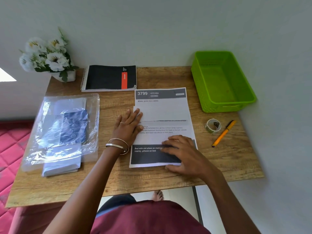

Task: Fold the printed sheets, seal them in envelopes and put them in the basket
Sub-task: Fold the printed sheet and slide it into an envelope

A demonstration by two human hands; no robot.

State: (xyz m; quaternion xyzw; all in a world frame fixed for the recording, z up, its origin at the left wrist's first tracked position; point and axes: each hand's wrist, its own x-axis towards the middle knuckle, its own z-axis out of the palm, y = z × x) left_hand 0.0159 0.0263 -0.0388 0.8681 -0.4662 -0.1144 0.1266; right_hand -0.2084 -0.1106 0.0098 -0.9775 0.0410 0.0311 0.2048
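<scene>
Printed sheets (162, 114) lie mid-tabletop under my flat, spread hands, left (129, 127) and right (181, 152), holding nothing. Green basket (222, 81) waits at two o'clock. Uneven pressure could skew the crease.

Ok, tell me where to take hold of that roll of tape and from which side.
Grip the tape roll across its outer rim, thumb and finger on opposite sides, coming from above. It lies flat on the table with its open core facing up, and the orange pen lies close on its right, so the left side is freer.
</scene>
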